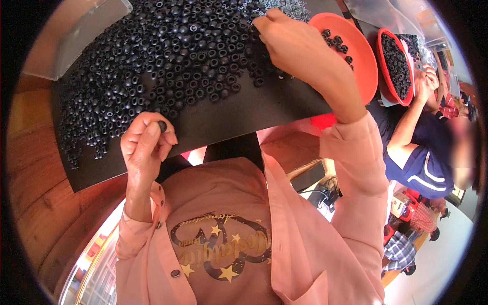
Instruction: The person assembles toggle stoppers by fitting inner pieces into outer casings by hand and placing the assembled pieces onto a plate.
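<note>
Between the thumb and fingers of my left hand [145, 145] is a small black hollow cap [162, 126], held at the near edge of a wide heap of like black caps [193, 56]. My right hand [287, 40] reaches to the far right side of the heap, beside a pile of small silver-grey metal pieces [292, 7]. Its fingers are bent together, and what they pinch, if anything, is hidden. Just right of that wrist lies an orange-red plate [363, 76] with several black pieces [338, 43] on it.
The heap lies on a dark tabletop [213, 119]. A clear plastic bin [91, 35] stands at the far left. On the right are a red bowl [381, 66] full of black caps and a co-worker's hands [427, 81]. Other people sit farther off.
</note>
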`<act>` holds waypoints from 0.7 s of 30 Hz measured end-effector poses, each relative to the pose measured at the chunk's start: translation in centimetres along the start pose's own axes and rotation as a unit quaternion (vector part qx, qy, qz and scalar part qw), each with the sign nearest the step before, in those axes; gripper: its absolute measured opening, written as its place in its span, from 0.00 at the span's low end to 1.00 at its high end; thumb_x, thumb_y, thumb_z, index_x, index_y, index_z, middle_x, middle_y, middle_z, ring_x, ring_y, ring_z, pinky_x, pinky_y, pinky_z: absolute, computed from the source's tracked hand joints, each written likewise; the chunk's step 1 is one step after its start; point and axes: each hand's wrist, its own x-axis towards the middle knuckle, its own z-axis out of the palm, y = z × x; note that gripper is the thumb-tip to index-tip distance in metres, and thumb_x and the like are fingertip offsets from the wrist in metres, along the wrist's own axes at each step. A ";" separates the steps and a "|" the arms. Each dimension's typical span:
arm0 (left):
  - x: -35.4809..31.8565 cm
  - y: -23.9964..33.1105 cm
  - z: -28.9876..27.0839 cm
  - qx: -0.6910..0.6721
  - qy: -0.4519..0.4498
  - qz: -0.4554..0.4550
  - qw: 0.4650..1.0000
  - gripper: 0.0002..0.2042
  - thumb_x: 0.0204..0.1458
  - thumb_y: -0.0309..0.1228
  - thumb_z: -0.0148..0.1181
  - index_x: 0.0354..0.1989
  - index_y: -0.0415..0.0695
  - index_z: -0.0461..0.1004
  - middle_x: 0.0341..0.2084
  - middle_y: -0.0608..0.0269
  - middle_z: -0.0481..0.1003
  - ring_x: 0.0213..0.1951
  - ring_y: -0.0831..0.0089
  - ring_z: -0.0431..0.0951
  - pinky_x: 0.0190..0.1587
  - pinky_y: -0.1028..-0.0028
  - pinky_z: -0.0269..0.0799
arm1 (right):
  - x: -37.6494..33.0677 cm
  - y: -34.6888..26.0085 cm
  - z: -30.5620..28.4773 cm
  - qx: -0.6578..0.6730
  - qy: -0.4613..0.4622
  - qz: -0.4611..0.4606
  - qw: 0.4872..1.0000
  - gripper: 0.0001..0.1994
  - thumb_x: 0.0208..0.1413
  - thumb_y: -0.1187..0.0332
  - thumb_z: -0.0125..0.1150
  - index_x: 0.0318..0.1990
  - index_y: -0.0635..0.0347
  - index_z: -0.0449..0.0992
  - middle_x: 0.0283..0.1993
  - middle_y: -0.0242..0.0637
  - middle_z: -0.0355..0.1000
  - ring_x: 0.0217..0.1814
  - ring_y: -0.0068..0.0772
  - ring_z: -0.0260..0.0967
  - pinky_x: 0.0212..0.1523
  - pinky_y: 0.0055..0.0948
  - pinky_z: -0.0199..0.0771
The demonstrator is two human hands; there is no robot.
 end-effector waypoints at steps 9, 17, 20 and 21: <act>0.4 -0.4 -0.5 -0.023 -0.042 -0.035 0.998 0.08 0.60 0.31 0.47 0.33 0.42 0.71 0.21 0.67 0.72 0.15 0.88 0.58 0.17 0.85 0.49 | 1.4 0.4 0.2 0.001 0.011 0.010 1.000 0.07 0.50 0.76 0.49 0.37 0.61 0.71 0.36 0.47 0.69 0.39 0.55 0.68 0.40 0.46 0.69; 0.5 -0.8 -0.9 -0.068 -0.085 -0.028 0.994 0.08 0.61 0.32 0.49 0.32 0.42 0.70 0.20 0.69 0.71 0.16 0.89 0.57 0.17 0.86 0.49 | 3.1 2.4 1.0 -0.003 -0.021 0.042 0.999 0.07 0.50 0.75 0.50 0.36 0.61 0.72 0.34 0.47 0.70 0.40 0.54 0.68 0.39 0.44 0.67; 0.4 -0.6 -0.9 -0.062 -0.093 -0.022 0.994 0.08 0.61 0.32 0.49 0.32 0.42 0.70 0.21 0.69 0.71 0.17 0.89 0.58 0.18 0.86 0.50 | 2.9 1.3 0.1 -0.035 0.007 0.050 0.998 0.06 0.49 0.75 0.51 0.35 0.61 0.72 0.35 0.47 0.71 0.40 0.55 0.68 0.39 0.45 0.68; 0.4 -0.6 -1.0 -0.063 -0.092 -0.023 0.993 0.08 0.61 0.32 0.49 0.32 0.42 0.70 0.21 0.69 0.71 0.17 0.89 0.58 0.18 0.86 0.50 | 3.1 1.2 -0.2 -0.035 0.005 0.049 0.998 0.06 0.49 0.75 0.51 0.35 0.61 0.72 0.35 0.47 0.71 0.40 0.55 0.68 0.39 0.45 0.68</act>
